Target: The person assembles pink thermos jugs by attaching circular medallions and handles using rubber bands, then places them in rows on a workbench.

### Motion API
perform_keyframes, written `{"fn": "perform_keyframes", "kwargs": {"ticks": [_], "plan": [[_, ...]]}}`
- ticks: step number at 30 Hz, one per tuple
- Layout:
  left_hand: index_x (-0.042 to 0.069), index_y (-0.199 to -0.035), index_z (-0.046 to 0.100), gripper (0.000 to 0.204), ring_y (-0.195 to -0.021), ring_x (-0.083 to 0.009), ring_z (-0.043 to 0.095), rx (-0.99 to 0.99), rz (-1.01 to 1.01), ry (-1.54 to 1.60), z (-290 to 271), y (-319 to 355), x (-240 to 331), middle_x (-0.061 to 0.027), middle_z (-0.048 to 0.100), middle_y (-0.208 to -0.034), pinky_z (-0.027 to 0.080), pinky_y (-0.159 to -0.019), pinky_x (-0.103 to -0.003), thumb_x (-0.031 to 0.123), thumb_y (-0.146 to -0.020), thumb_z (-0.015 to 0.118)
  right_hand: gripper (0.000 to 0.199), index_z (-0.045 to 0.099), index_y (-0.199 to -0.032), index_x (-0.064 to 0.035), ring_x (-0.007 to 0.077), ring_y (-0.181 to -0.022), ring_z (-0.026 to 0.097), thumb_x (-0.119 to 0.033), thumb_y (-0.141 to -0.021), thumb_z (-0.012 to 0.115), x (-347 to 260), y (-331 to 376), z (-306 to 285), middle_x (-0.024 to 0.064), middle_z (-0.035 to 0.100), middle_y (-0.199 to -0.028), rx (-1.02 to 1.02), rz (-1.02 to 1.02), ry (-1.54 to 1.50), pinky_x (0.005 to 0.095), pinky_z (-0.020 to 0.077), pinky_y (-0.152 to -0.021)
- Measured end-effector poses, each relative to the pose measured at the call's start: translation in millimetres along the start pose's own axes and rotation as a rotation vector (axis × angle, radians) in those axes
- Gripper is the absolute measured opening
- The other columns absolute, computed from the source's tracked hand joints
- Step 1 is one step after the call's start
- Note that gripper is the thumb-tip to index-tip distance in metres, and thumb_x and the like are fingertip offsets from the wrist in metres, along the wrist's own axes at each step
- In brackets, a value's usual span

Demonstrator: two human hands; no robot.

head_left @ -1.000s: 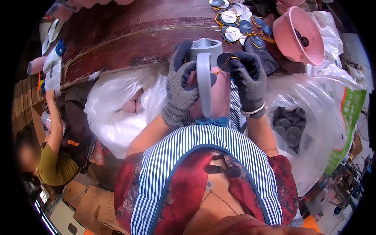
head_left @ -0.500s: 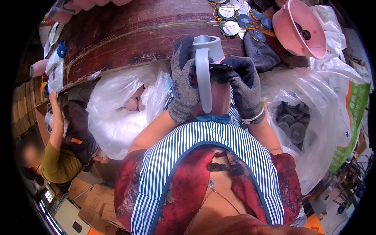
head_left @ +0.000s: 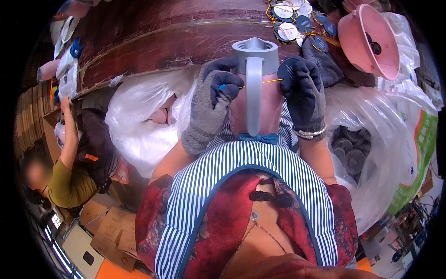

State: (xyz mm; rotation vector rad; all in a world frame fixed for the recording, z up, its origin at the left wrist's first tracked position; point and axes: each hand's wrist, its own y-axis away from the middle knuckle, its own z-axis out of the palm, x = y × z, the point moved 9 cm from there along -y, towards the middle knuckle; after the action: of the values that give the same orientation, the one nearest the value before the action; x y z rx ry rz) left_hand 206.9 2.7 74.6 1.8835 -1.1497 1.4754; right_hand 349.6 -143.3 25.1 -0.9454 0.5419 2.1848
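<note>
A pink jug (head_left: 270, 100) with a grey collar and a long grey handle (head_left: 254, 97) stands upright between my hands, close against my striped apron. Both hands wear grey gloves with dark fingertips. My left hand (head_left: 209, 104), left of the handle, is closed on one end of a thin yellow cord (head_left: 273, 81); a bit of blue shows at its fingers. The cord runs taut behind the handle, across the jug's body. On the other side, my right hand (head_left: 304, 95) pinches a round dark tag (head_left: 286, 70) at the cord's other end.
A pile of round tags (head_left: 304, 23) with yellow cords lies on the dark wooden table (head_left: 176, 42), near a pink basin (head_left: 346, 37) and a dark cloth (head_left: 320, 63). Plastic bags flank me: pink parts left (head_left: 134, 135), grey lids right (head_left: 355, 160). Another person (head_left: 69, 186) works at far left.
My hands have moved apart from around the handle, drawing the yellow cord taut behind it. The tag has shifted right with my right hand, and more of the jug shows.
</note>
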Motion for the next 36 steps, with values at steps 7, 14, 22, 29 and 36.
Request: {"fn": "perform_keyframes", "kwargs": {"ticks": [7,14,22,29,36], "plan": [[0.003,-0.116,0.055,0.028,-0.100,-0.0205,0.065,-0.135,-0.451,0.870,-4.1,10.4,-28.7,-0.0106,0.063,-0.112,0.055,-0.086,-0.032,0.025,-0.099,0.056,0.029,0.061,-0.117,0.0020,0.0148,-0.089,0.065,-0.007,-0.091,0.067,-10.3,17.9,23.7,0.0139,0.067,-0.109,0.086,0.035,0.440,0.0253,0.0533,-0.072],[0.005,-0.118,0.054,0.026,-0.094,-0.0201,0.066,0.030,-0.347,0.944,-4.5,0.6,-40.5,-0.0087,0.065,-0.100,0.057,-0.082,-0.035,0.022,-0.098,0.059,0.027,0.063,-0.114,0.0038,0.0190,-0.097,0.066,0.001,-0.087,0.066,-12.3,19.7,40.9,0.0143,0.065,-0.111,-0.089,-0.138,0.613,0.0313,0.0547,-0.085],[0.015,-0.143,0.045,0.040,-0.100,-0.0206,0.062,-0.085,-0.238,1.358,-18.8,-15.1,-9.2,-0.0105,0.061,-0.122,0.052,-0.091,-0.044,0.019,-0.103,0.046,0.021,0.062,-0.114,0.0029,0.0136,-0.089,0.065,-0.008,-0.096,0.058,-0.9,12.1,22.2,0.0108,0.069,-0.103,0.010,-0.007,0.425,0.0253,0.0523,-0.073],[0.010,-0.148,0.036,0.069,-0.132,-0.0293,0.049,-0.219,0.069,0.668,-4.5,-52.9,16.2,-0.0159,0.039,-0.151,0.053,-0.097,-0.039,0.003,-0.086,0.065,0.032,0.060,-0.123,0.0016,0.0152,-0.094,0.066,0.000,-0.090,0.064,-40.2,-3.8,41.0,0.0111,0.069,-0.108,0.038,-0.281,0.605,0.0270,0.0551,-0.078],[0.016,-0.150,0.035,0.095,-0.104,-0.0183,0.065,-0.424,0.044,0.245,8.5,-92.2,51.1,-0.0122,0.065,-0.119,0.056,-0.087,-0.033,0.011,-0.069,0.085,0.044,0.065,-0.120,-0.0098,0.0240,-0.091,0.068,-0.014,-0.078,0.075,-77.9,-9.8,111.2,0.0076,0.068,-0.106,-0.319,-0.997,1.472,0.0320,0.0570,-0.074]]}}
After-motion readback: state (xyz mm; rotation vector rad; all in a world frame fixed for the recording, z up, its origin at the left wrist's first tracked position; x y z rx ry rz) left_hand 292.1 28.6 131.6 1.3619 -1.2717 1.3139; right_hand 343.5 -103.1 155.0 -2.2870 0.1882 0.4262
